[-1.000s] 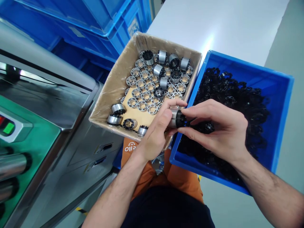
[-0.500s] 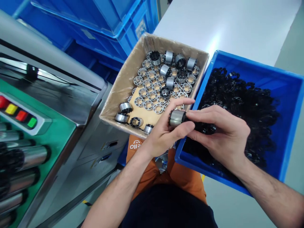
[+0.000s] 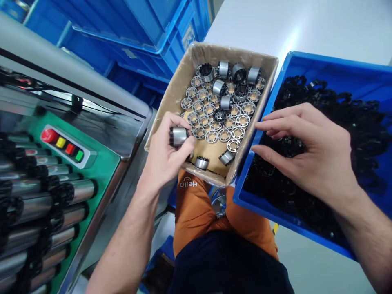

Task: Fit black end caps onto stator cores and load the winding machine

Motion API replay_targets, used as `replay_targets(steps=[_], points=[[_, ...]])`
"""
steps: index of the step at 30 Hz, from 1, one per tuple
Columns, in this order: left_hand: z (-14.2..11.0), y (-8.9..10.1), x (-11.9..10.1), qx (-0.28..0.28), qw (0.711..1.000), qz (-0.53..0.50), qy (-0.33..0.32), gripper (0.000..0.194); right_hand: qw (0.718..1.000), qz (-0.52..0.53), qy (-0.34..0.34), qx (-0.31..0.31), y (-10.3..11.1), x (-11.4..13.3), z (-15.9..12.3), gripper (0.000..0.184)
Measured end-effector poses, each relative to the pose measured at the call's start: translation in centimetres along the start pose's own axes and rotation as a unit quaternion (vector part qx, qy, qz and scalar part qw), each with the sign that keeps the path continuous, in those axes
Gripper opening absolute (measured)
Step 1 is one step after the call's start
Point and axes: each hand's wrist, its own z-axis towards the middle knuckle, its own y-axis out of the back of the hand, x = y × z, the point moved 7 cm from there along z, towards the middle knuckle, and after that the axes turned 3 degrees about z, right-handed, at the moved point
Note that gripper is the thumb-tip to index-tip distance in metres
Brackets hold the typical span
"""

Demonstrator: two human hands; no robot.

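Observation:
My left hand grips a silver motor stator core with a black toothed end, held over the near left part of a cardboard box. Inside the box stand rows of bare metal stator cores, and several with black end pieces lie on top of them or nearer to me. My right hand hovers above the near left part of a blue bin, its thumb and fingers apart and nothing between them. A heap of black plastic parts fills much of that bin.
To the left, a green machine surface carries rows of silver-and-black cores and a button panel. Blue crates are stacked behind the box. A white table extends at the back.
Both hands were together at the stator core. My left hand has carried it left over the box, and my right hand has let go and drawn apart to the right.

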Motion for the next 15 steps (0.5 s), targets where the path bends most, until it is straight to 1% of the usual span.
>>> replay_targets(steps=[1,3,5,7,10,12,13,15], points=[[-0.1,0.1,-0.1,0.026,0.997,0.068,-0.006,0.026,1.0,-0.003,0.006,0.01,0.0,0.0,0.0,0.033],[-0.4,-0.7,-0.3,0.091,0.981,0.172,-0.016,0.031,0.999,-0.007,0.02,0.035,-0.3,-0.1,0.0,0.029],[-0.8,-1.7,-0.2,0.145,0.961,0.234,-0.026,0.027,0.998,-0.01,0.033,0.06,-0.6,-0.4,-0.1,0.027],[-1.1,-2.4,-0.1,0.177,0.948,0.264,-0.03,0.025,0.996,-0.018,0.044,0.076,-1.0,-0.8,-0.2,0.026],[-1.5,-2.9,-0.2,0.203,0.936,0.286,-0.033,0.031,0.993,-0.035,0.052,0.099,-1.6,-1.6,-0.4,0.023],[-1.9,-2.7,-0.9,0.209,0.934,0.286,-0.036,0.034,0.991,-0.042,0.052,0.119,-2.3,-2.0,-0.7,0.021],[-2.3,-2.3,-1.6,0.2,0.938,0.281,-0.038,0.034,0.989,-0.044,0.049,0.13,-2.6,-2.2,-0.8,0.02],[-3.7,-1.3,-3.3,0.156,0.951,0.265,-0.039,0.033,0.986,-0.046,0.03,0.159,-3.3,-2.7,-1.1,0.022]])
